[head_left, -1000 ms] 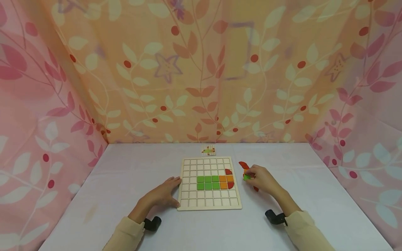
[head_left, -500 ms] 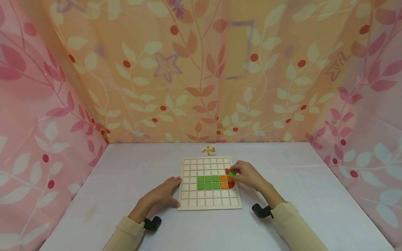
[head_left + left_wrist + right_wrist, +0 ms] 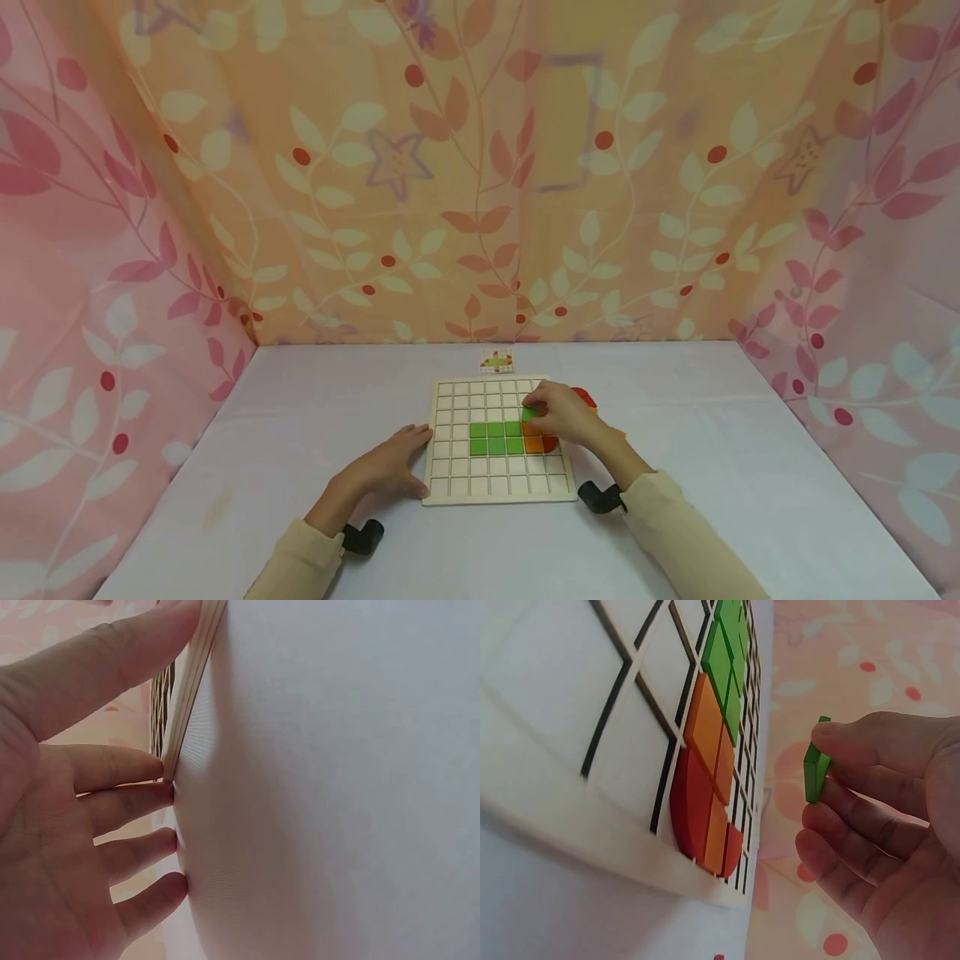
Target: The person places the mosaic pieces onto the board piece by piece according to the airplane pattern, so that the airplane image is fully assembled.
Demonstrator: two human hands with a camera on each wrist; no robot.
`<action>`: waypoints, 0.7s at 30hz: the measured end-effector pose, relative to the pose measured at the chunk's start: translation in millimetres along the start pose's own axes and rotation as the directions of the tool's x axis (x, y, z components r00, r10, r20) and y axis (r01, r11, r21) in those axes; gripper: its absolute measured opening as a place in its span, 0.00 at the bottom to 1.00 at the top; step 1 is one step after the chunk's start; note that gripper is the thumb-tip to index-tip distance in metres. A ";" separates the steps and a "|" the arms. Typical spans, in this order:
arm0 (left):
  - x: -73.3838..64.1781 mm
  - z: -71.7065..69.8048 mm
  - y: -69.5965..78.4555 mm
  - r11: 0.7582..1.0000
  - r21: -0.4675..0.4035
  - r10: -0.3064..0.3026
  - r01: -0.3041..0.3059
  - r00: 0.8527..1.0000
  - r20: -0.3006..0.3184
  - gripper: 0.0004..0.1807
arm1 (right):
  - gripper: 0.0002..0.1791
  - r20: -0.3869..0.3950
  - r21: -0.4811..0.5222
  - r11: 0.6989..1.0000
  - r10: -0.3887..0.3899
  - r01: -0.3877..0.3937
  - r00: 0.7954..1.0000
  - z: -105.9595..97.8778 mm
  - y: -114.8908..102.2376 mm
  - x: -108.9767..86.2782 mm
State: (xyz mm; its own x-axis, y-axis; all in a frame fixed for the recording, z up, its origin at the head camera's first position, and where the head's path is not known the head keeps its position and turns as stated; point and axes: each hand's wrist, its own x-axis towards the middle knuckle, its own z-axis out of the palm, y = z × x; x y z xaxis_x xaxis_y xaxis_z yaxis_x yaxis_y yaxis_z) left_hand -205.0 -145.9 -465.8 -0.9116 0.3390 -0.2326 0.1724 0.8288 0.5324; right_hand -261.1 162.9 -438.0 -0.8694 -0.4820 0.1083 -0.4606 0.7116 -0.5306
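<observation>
A pale wooden grid board (image 3: 480, 486) lies on the table. Several green square tiles (image 3: 496, 438) sit in its cells, with orange tiles (image 3: 703, 712) beside them and red rounded pieces (image 3: 690, 799) at the right end. My right hand (image 3: 566, 414) pinches a green tile (image 3: 816, 766) between thumb and fingers, held over the upper right part of the board. In the right wrist view that tile shows nearly edge-on, apart from the board. My left hand (image 3: 384, 463) rests at the board's left edge, its fingers (image 3: 124, 806) extended and touching the side.
Behind the board lies a small picture card (image 3: 497, 360) with a coloured pattern on a grid. Loose red (image 3: 584, 398) and orange (image 3: 618, 434) pieces lie to the right of the board, partly hidden by my right hand. Patterned cloth (image 3: 480, 208) walls in the table.
My right hand has picked up a green tile from the loose pieces and carried it left over the board. My left hand stays at the board's edge.
</observation>
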 end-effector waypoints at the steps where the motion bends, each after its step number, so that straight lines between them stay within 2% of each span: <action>1: 0.1 0.3 -0.3 1.000 0.001 0.000 0.000 1.000 0.001 0.52 | 0.14 0.005 -0.003 1.000 -0.003 0.003 1.000 1.5 -1.4 1.3; 8: 1.6 0.3 -2.8 1.000 -0.006 0.021 -0.021 1.000 0.002 0.52 | 0.13 0.038 -0.019 1.000 -0.008 0.008 0.999 11.9 -14.9 12.2; 13: 1.8 -2.2 -4.4 0.999 0.010 0.031 -0.031 0.999 0.008 0.52 | 0.13 0.066 -0.031 0.998 -0.055 0.058 0.996 19.1 -26.3 18.3; 21: 2.7 -5.0 -4.2 1.000 -0.010 0.008 -0.008 1.000 0.005 0.50 | 0.13 0.091 -0.034 0.992 -0.119 0.122 0.989 34.1 -38.4 26.2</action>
State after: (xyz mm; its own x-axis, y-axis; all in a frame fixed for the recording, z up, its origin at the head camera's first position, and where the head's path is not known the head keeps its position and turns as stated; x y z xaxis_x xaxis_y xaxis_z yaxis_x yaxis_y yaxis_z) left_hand -210.0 -150.7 -464.5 -0.9083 0.3481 -0.2321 0.1763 0.8216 0.5421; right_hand -260.2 105.6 -443.4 -0.7888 -0.6075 0.0935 -0.5691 0.6644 -0.4844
